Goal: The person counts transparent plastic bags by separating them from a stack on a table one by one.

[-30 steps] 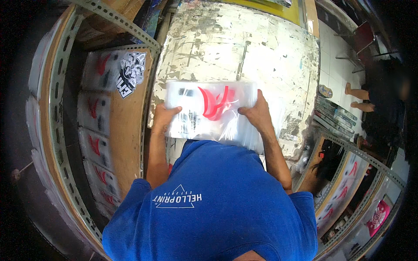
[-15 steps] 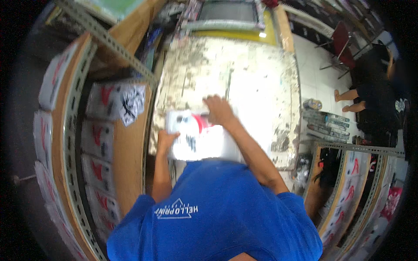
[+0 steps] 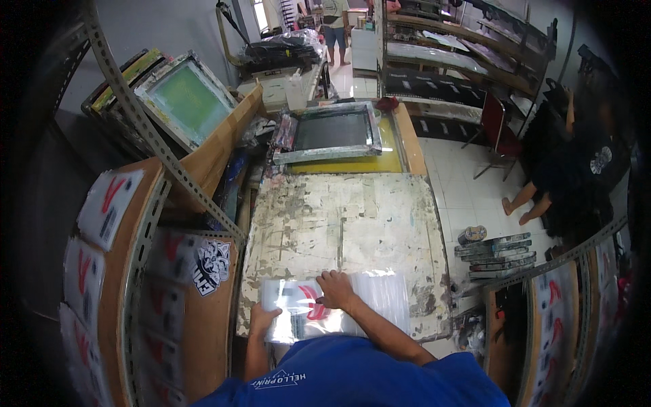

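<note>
A printed clear plastic bag [image 3: 287, 308] with a red mark lies flat at the near edge of the worn white table [image 3: 298, 217]. My left hand [image 3: 262, 319] grips its left edge, the thumb lying on top. With fingers bent, my right hand [image 3: 337, 292] holds the bag beside the red mark; the fingertips are partly hidden. To the right, under my right wrist, spread layers of plain clear plastic bags [image 3: 385, 298].
Framed screens [image 3: 332, 132] lie at the table's far end. Metal racks with printed bags [image 3: 108, 203] stand left and right [image 3: 553, 292]. Stacked bars [image 3: 498, 254], a can [image 3: 472, 235] and a red chair [image 3: 498, 125] are right. One person [image 3: 576, 163] is at right, another [image 3: 335, 27] far back.
The view has tilted up, showing more of the room, and the bag shows more sharply. Both hands remain on the bag in nearly the same pose.
</note>
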The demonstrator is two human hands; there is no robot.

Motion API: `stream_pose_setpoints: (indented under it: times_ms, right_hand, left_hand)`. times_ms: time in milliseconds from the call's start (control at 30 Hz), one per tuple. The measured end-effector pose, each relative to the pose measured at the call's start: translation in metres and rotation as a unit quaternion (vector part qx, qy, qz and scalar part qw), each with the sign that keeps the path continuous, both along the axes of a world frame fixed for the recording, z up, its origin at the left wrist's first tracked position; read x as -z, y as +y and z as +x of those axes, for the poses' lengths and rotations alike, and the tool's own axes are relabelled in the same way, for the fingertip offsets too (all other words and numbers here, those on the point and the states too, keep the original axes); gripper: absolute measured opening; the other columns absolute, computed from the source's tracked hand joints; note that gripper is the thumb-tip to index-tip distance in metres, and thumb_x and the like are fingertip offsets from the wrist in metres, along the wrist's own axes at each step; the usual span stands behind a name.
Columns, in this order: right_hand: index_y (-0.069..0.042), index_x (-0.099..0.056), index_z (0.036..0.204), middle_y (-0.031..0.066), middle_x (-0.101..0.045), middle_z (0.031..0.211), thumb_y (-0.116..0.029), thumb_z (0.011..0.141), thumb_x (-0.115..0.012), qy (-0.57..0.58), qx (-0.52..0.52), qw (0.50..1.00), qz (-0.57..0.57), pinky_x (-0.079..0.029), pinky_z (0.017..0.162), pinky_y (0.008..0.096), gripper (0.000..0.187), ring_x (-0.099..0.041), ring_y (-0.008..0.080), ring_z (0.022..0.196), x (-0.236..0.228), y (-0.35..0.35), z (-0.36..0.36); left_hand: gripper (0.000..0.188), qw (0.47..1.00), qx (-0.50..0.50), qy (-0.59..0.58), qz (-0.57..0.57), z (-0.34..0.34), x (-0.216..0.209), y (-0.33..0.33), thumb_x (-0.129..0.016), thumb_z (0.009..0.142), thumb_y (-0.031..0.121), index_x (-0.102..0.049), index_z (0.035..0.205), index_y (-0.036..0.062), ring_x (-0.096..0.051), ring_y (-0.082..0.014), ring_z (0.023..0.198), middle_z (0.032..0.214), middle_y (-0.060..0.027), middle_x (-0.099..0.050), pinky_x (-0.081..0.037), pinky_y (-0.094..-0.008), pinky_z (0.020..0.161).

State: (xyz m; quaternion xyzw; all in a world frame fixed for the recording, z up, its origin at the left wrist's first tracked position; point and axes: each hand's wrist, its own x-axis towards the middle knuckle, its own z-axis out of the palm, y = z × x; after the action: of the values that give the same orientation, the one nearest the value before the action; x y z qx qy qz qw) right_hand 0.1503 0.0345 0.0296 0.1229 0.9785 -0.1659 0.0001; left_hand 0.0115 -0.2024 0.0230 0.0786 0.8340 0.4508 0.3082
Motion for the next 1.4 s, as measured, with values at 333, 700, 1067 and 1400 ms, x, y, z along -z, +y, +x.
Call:
stream_pose_setpoints:
  times_ms: [333, 700, 1067, 1400]
  right_hand:
    - [-0.010, -0.056, 0.119, 0.0090, -0.055, 0.108, -0.044, 0.068, -0.078, 0.057, -0.011, 0.998, 0.007, -0.040, 0.082, 0.0485, 0.065, -0.052, 0.0280, 0.104, 0.007, -0.003, 0.006]
    - [-0.012, -0.056, 0.119, 0.0077, -0.054, 0.109, -0.043, 0.066, -0.079, 0.067, -0.006, 0.998, 0.007, -0.039, 0.082, 0.0460, 0.066, -0.051, 0.0269, 0.104, 0.010, -0.002, 0.007]
    - [-0.011, -0.057, 0.114, 0.0078, -0.055, 0.110, -0.043, 0.065, -0.081, 0.064, 0.003, 0.998, -0.004, -0.039, 0.083, 0.0462, 0.063, -0.052, 0.0264, 0.106, 0.010, -0.004, 0.005]
    - [-0.012, -0.058, 0.110, 0.0079, -0.055, 0.110, -0.043, 0.066, -0.080, 0.055, 0.007, 0.998, 0.006, -0.040, 0.083, 0.0465, 0.058, -0.052, 0.0266, 0.106, 0.007, -0.003, 0.007]
  left_hand:
    - [0.078, 0.932, -0.051, 0.279, -0.227, 0.014, -0.004, -0.017, -0.090, 0.057, 0.034, -0.057, 0.115, -0.0070, -0.058, -0.0382, 0.112, 0.119, -0.0274, -0.059, -0.047, -0.0430, 0.096]
    - [0.066, 0.978, -0.052, 0.094, -0.180, 0.021, -0.012, 0.012, -0.090, 0.055, 0.037, -0.068, 0.100, -0.0066, -0.067, -0.0388, 0.096, 0.101, -0.0264, -0.068, -0.052, -0.0428, 0.087]
    - [0.061, 0.983, -0.048, 0.104, -0.144, 0.018, -0.010, 0.013, -0.089, 0.059, 0.029, -0.066, 0.104, -0.0062, -0.068, -0.0377, 0.094, 0.102, -0.0251, -0.068, -0.053, -0.0414, 0.085]
    - [0.040, 0.999, -0.028, -0.017, 0.006, 0.034, -0.031, 0.025, -0.083, 0.069, 0.014, -0.069, 0.102, -0.0032, -0.068, -0.0214, 0.077, 0.089, -0.0122, -0.071, -0.053, -0.0332, 0.070]
